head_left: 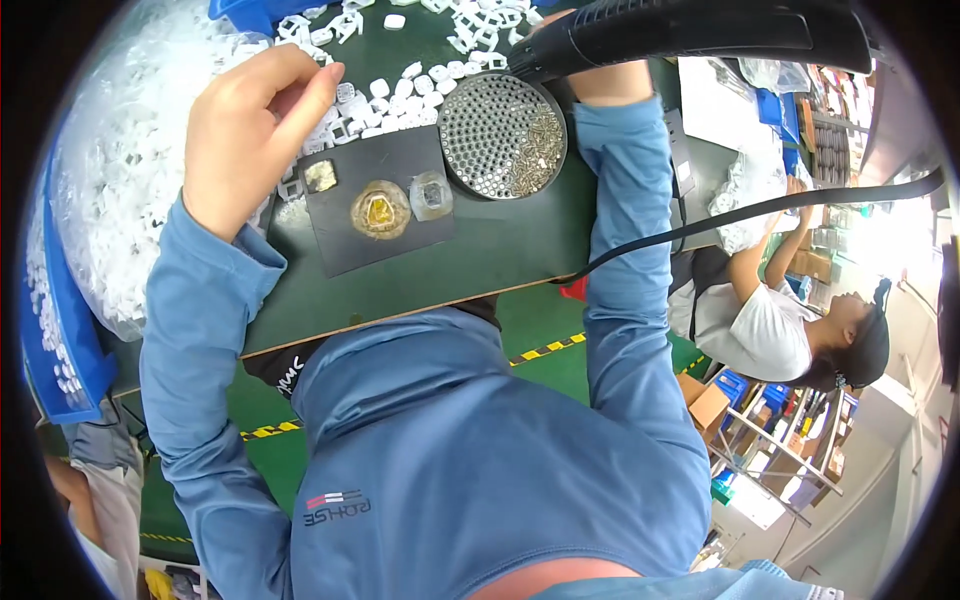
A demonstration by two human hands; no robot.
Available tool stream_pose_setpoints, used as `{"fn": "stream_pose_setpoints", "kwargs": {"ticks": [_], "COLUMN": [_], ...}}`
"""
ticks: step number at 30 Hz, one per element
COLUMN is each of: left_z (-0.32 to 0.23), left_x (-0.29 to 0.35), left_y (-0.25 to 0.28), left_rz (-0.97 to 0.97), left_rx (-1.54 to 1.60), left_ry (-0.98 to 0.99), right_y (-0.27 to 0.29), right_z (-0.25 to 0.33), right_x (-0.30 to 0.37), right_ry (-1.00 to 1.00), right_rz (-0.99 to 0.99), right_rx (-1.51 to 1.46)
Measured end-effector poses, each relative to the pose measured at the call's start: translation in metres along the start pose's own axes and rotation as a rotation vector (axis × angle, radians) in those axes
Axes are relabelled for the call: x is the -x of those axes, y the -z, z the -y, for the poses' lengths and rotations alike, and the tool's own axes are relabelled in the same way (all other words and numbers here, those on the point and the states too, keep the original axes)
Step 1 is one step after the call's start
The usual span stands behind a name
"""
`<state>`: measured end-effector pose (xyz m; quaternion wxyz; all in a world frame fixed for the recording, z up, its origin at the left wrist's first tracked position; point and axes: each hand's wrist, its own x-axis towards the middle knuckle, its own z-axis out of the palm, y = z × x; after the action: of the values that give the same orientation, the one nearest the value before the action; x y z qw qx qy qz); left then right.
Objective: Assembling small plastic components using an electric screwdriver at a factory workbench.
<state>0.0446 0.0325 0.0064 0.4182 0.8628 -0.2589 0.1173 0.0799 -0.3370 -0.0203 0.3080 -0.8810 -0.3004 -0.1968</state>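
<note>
My left hand is over the left of the table, thumb and forefinger brought together above small white plastic parts. Whatever the fingers hold, if anything, is hidden. Below it lies a dark grey plate bearing a round translucent block with a yellow middle, a clear squarish block and a small yellowish piece. A round perforated tray holds many tiny screws on its right side. A black tapered tool crosses in front of my right hand, hiding most of its fingers.
A large clear bag of white parts fills the left side, by a blue bin. A black cable runs across my right sleeve. Another person works at the right. The table's front edge is close to my body.
</note>
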Motion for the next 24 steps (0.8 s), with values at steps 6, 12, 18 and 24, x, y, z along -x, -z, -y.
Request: {"fn": "stream_pose_setpoints", "kwargs": {"ticks": [6, 12, 18, 24], "left_z": [0.001, 0.002, 0.004, 0.007], "left_x": [0.002, 0.002, -0.001, 0.002], "left_y": [-0.002, 0.0, -0.001, -0.002], "left_rz": [-0.026, -0.01, -0.009, 0.017], "left_rx": [-0.035, -0.074, -0.059, -0.054], "left_ry": [-0.015, -0.036, -0.053, -0.039], "right_y": [0.03, -0.021, -0.046, -0.055], "right_z": [0.143, 0.165, 0.165, 0.155], "right_x": [-0.006, -0.024, -0.04, -0.052], "right_ry": [-0.476, 0.137, 0.084, 0.052], "right_rz": [0.168, 0.13, 0.211, 0.26], "right_rx": [-0.276, -0.012, 0.477, 0.539]}}
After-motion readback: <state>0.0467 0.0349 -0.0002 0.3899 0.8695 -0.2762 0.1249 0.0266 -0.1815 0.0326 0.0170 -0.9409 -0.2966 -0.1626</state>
